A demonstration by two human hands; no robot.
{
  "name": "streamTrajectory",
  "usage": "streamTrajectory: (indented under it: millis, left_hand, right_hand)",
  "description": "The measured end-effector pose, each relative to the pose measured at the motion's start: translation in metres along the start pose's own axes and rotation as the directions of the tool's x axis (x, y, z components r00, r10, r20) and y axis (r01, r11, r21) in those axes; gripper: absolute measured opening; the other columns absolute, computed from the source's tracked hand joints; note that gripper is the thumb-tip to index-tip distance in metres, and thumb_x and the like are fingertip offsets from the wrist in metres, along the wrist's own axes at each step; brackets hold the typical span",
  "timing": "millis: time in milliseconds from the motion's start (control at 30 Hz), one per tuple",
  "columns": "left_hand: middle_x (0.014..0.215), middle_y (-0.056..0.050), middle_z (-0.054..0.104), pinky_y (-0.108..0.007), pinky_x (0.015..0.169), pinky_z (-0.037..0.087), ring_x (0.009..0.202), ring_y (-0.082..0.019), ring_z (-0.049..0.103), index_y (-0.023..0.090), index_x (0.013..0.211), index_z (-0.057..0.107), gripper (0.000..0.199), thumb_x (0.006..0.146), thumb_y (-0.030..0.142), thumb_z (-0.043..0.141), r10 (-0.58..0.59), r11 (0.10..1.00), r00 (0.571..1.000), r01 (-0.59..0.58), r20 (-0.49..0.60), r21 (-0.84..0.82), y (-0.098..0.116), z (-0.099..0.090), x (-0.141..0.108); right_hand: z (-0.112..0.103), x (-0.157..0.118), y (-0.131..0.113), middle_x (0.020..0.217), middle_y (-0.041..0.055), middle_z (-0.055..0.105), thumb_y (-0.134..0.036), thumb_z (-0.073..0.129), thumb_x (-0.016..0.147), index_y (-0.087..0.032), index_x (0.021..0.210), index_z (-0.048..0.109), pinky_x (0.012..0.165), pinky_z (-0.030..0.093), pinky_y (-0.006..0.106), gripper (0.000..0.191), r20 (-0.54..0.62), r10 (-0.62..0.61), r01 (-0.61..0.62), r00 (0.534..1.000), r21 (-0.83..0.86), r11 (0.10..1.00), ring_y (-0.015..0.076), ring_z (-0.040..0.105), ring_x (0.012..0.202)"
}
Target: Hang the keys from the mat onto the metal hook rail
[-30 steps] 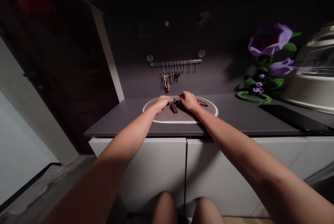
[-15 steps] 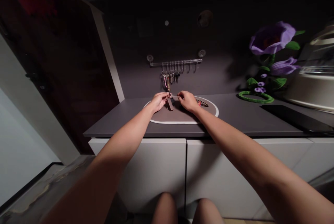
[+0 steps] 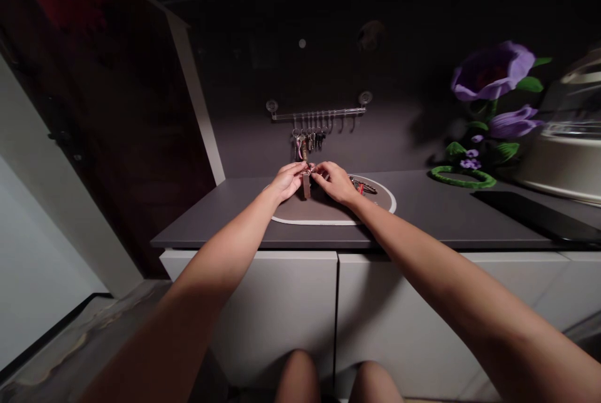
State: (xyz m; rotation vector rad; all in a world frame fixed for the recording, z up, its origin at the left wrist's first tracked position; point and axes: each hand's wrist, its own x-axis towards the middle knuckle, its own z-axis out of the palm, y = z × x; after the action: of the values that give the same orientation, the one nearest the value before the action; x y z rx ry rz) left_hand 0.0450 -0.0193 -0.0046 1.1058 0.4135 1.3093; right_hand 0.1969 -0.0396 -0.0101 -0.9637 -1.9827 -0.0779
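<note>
Hands: your left hand [image 3: 286,181] and right hand [image 3: 333,181] are together, both sets of fingertips [image 3: 310,171] seemingly pinching a small metal key ring [image 3: 310,169], though the dim view makes it hard to be sure.

Risk: that ring is tiny, so a slipped fingertip could let it go, and the weight of the brown fob [image 3: 306,186] could twist it.

Position: the ring sits between your hands, with the fob hanging upright just below it, over the oval placemat [image 3: 328,222].

Nearby: a bunch of keys [image 3: 362,186] lies on the placemat beside your right hand. More keys [image 3: 306,144] hang from a metal hook rail [image 3: 318,114] on the wall ahead.
</note>
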Motion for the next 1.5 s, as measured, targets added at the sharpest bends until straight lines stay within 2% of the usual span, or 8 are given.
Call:
streamTrajectory:
  millis: [367, 633, 900, 1067, 1200, 1333, 1500]
  left_hand:
    - [0.075, -0.007, 0.066, -0.03, 0.086, 0.044, 0.07, -0.01, 0.061, 0.007, 0.076, 0.06, 0.005, 0.076, 0.008, 0.055, 0.01, 1.0, 1.0, -0.01, -0.013, -0.006, 0.001, 0.001, -0.001]
    - [0.071, -0.008, 0.065, -0.029, 0.081, 0.046, 0.068, -0.011, 0.061, 0.006, 0.074, 0.06, 0.006, 0.077, 0.008, 0.055, 0.019, 1.0, 1.0, -0.018, -0.023, 0.016, 0.0, -0.002, 0.001]
    - [0.066, -0.007, 0.063, -0.03, 0.075, 0.048, 0.064, -0.011, 0.06, 0.007, 0.07, 0.058, 0.006, 0.076, 0.008, 0.056, -0.014, 0.997, 0.997, 0.019, -0.07, 0.079, -0.003, -0.001, 0.0]
    - [0.063, -0.003, 0.061, -0.027, 0.064, 0.047, 0.055, -0.009, 0.055, 0.008, 0.07, 0.057, 0.008, 0.076, 0.013, 0.057, -0.049, 0.985, 0.998, 0.056, -0.042, 0.165, -0.006, 0.001, -0.002]
    - [0.062, -0.001, 0.059, -0.025, 0.061, 0.045, 0.055, -0.008, 0.054, 0.009, 0.074, 0.056, 0.008, 0.074, 0.016, 0.06, -0.066, 0.978, 0.998, 0.064, 0.008, 0.197, -0.007, 0.004, -0.004]
    - [0.061, 0.001, 0.057, -0.023, 0.061, 0.043, 0.055, -0.008, 0.052, 0.011, 0.077, 0.056, 0.017, 0.069, 0.023, 0.066, -0.075, 0.968, 0.996, 0.06, 0.053, 0.242, -0.008, 0.005, -0.006]
    - [0.07, 0.002, 0.059, -0.022, 0.066, 0.041, 0.063, -0.006, 0.053, 0.015, 0.081, 0.057, 0.023, 0.066, 0.029, 0.069, -0.045, 0.956, 0.999, 0.039, 0.014, 0.289, -0.012, 0.005, -0.004]
  right_hand:
    - [0.001, 0.002, 0.006, 0.081, 0.0047, 0.058, -0.029, 0.048, 0.083, -0.018, 0.082, 0.059, 0.071, 0.039, 0.026, 0.016, -0.081, -0.09, 0.09, 0.993, -0.002, 0.996, 0.0148, 0.051, 0.076]
    - [-0.002, 0.005, 0.009, 0.08, 0.0052, 0.061, -0.03, 0.048, 0.083, -0.019, 0.078, 0.063, 0.073, 0.04, 0.028, 0.019, -0.161, -0.066, 0.073, 0.985, 0.036, 0.997, 0.0156, 0.054, 0.078]
    - [-0.007, 0.005, 0.006, 0.082, 0.0051, 0.062, -0.032, 0.049, 0.081, -0.018, 0.078, 0.062, 0.073, 0.041, 0.028, 0.019, -0.22, 0.052, -0.02, 0.974, 0.148, 0.989, 0.0153, 0.054, 0.078]
    - [-0.007, 0.006, 0.009, 0.083, 0.0046, 0.062, -0.037, 0.051, 0.078, -0.018, 0.078, 0.062, 0.073, 0.042, 0.028, 0.022, -0.226, 0.141, -0.077, 0.964, 0.271, 0.959, 0.0146, 0.054, 0.076]
    - [-0.004, 0.008, 0.013, 0.082, 0.0033, 0.062, -0.042, 0.054, 0.074, -0.017, 0.08, 0.061, 0.073, 0.042, 0.027, 0.027, -0.207, 0.229, -0.12, 0.951, 0.435, 0.892, 0.0134, 0.053, 0.075]
    - [-0.003, 0.01, 0.01, 0.077, 0.0016, 0.06, -0.044, 0.056, 0.071, -0.016, 0.081, 0.06, 0.07, 0.041, 0.025, 0.03, -0.168, 0.304, -0.158, 0.938, 0.573, 0.804, 0.0116, 0.05, 0.071]
    - [-0.006, 0.01, 0.004, 0.073, 0.0002, 0.058, -0.045, 0.06, 0.067, -0.017, 0.08, 0.059, 0.061, 0.04, 0.022, 0.031, -0.137, 0.399, -0.21, 0.907, 0.674, 0.709, 0.0096, 0.047, 0.064]
